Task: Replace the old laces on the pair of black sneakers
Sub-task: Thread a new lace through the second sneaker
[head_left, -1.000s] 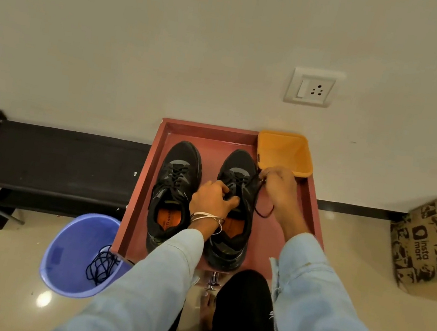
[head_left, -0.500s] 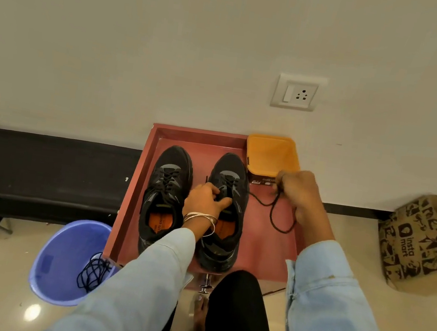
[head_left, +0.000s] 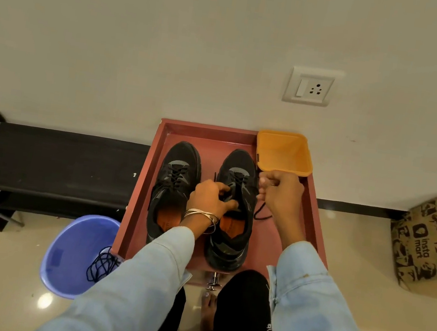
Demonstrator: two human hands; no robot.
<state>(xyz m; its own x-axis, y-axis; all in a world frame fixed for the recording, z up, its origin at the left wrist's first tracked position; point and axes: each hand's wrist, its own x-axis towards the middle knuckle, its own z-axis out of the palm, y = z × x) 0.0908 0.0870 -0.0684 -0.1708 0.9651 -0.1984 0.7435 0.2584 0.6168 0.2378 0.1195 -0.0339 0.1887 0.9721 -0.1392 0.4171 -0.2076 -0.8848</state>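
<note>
Two black sneakers stand side by side in a red tray (head_left: 316,208). The left sneaker (head_left: 173,187) is fully laced. My left hand (head_left: 211,197) grips the tongue and lace area of the right sneaker (head_left: 230,232), fingers curled on it. My right hand (head_left: 278,194) is just right of that shoe's toe, fingers curled around a black lace (head_left: 261,214) that loops down onto the tray below the hand.
An empty orange tub (head_left: 284,152) sits at the tray's far right corner. A blue bin (head_left: 76,254) with black laces inside stands on the floor at the left. A black bench (head_left: 50,160) is at the left, a paper bag (head_left: 432,242) at the right.
My right hand has pulled back from the orange tub toward the right sneaker, drawing the lace loop in closer. My left hand stays on the shoe.
</note>
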